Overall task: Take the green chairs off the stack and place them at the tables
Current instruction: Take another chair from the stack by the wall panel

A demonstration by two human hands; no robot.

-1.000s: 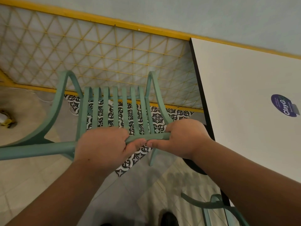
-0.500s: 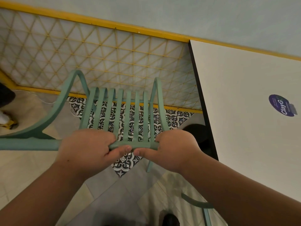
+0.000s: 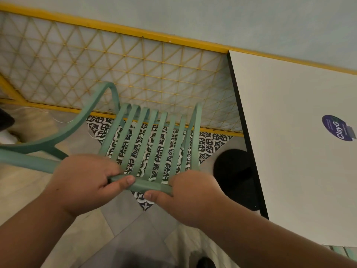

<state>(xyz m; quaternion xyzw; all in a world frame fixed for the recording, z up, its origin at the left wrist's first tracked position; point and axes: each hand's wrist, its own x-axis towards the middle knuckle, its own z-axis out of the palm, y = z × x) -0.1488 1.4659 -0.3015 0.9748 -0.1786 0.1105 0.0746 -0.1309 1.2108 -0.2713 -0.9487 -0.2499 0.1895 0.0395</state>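
A green slatted chair [image 3: 154, 136] is below me, seen from behind its backrest, with its left armrest curving off to the left. My left hand [image 3: 85, 180] grips the top rail of the backrest on the left. My right hand [image 3: 191, 196] grips the same rail on the right, thumb under it. The white table [image 3: 293, 142] stands just right of the chair, its black edge close to the chair's right side. The chair's legs and seat are mostly hidden.
A yellow lattice panel [image 3: 123, 66] and wall stand right behind the chair. The table's black base [image 3: 235, 171] sits on the floor beside the chair. A purple sticker [image 3: 338, 128] is on the tabletop. Patterned tiles [image 3: 210, 144] lie under the chair. Another green chair part [image 3: 345, 252] shows at bottom right.
The chair has shifted down and slightly right in view, closer to the table's base, with both hands still gripping the top rail. The other green chair at the bottom has nearly left view.
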